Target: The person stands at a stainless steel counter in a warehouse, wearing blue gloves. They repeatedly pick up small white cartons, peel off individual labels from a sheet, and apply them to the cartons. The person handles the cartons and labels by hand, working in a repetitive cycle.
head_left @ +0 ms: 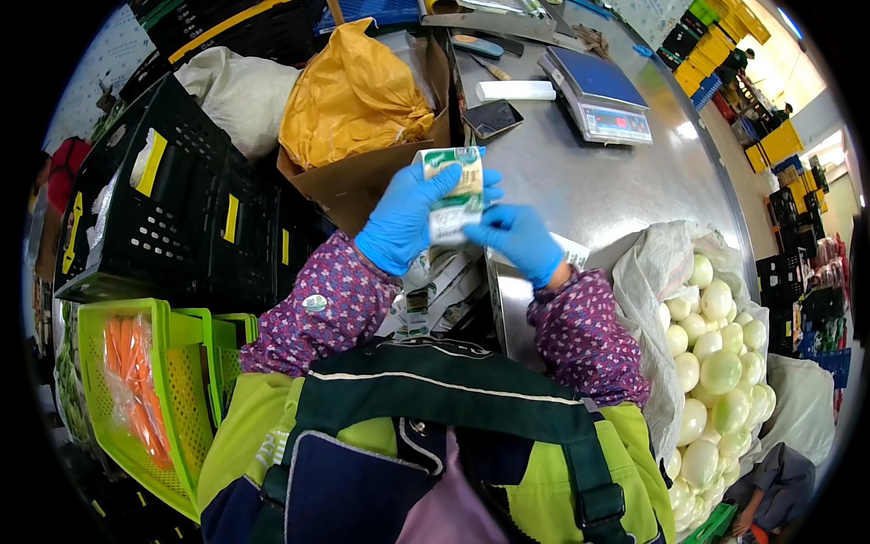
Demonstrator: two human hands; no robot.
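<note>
My left hand (405,216), in a blue glove, is closed around a small green-and-white printed packet (467,170) and holds it upright in front of me. Its thumb lies across the packet's front. A white label (448,223) covers the packet's lower end. My right hand (524,243), also gloved in blue, pinches at the lower right corner of that label. Below my hands lie crumpled white and green label strips (435,295). Part of a white sheet (573,253) shows behind my right wrist.
A steel table (625,195) carries a blue-topped scale (598,86), a phone (492,119) and a white roll (516,91). Peeled onions (720,372) fill a sack at right. Left are black crates (172,195), a green basket (122,313) with bagged carrots, and a cardboard box (349,186) holding a yellow bag.
</note>
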